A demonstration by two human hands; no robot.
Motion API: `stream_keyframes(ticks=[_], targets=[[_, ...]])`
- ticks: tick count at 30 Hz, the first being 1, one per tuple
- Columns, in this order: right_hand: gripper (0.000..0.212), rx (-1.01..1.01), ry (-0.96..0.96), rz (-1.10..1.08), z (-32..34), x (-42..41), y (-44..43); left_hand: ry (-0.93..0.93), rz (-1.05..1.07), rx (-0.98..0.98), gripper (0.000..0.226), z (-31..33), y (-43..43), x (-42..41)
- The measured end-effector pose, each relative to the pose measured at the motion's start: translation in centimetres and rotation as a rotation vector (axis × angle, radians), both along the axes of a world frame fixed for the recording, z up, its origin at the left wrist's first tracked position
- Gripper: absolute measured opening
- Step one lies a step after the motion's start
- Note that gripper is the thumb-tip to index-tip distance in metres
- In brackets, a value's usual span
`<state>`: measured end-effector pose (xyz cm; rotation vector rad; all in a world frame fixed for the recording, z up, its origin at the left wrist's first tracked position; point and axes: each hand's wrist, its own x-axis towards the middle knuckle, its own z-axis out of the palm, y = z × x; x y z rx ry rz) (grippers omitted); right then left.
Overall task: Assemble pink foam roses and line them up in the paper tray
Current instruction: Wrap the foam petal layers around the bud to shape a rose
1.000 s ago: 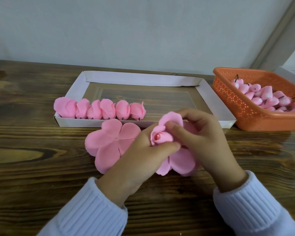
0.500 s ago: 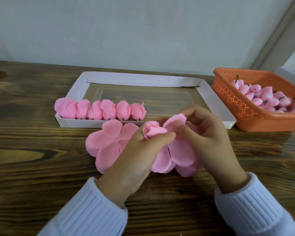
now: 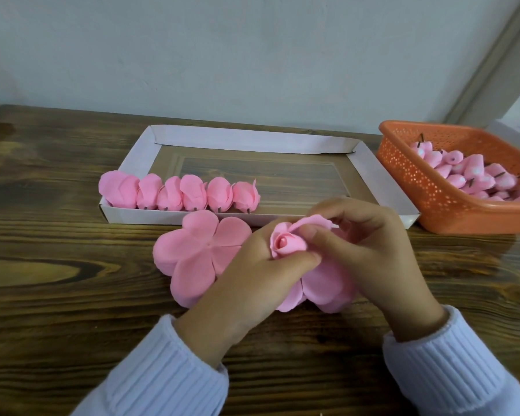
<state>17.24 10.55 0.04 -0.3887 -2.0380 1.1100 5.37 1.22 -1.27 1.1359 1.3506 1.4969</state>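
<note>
Dark wooden table (image 3: pixel 57 295) against a pale grey wall (image 3: pixel 222 55); slanted trim (image 3: pixel 491 64) at right, perhaps a door frame.

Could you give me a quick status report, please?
Left hand grips rose bud, right hand pinches a petal. Six roses in paper tray. Nothing in the way.

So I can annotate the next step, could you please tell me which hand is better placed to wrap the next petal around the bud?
Probably the right hand: it pinches a raised petal beside the bud, while the left hand grips the bud itself.
</note>
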Motion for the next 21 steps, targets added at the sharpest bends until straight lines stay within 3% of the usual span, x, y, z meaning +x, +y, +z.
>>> stream_keyframes(ticks=[6, 11, 16, 21], targets=[[0.008, 0.066, -0.033, 0.037, 0.02, -0.01, -0.03, 0.041, -0.032, 0.010, 0.020, 0.34, -0.25, 0.25], [0.008, 0.312, -0.044, -0.057, -0.06, -0.27, -0.45, 0.088, 0.030, -0.014, 0.029, 0.26, -0.55, 0.24], [0.027, 0.289, 0.005, -0.061, 0.13, -0.03, -0.79, 0.086, 0.050, 0.005, 0.034, 0.29, -0.57, 0.20], [0.031, 0.311, 0.010, -0.009, 0.38, -0.01, -0.97, 0.145, 0.088, -0.005, 0.033, -0.03, -0.35, 0.06]])
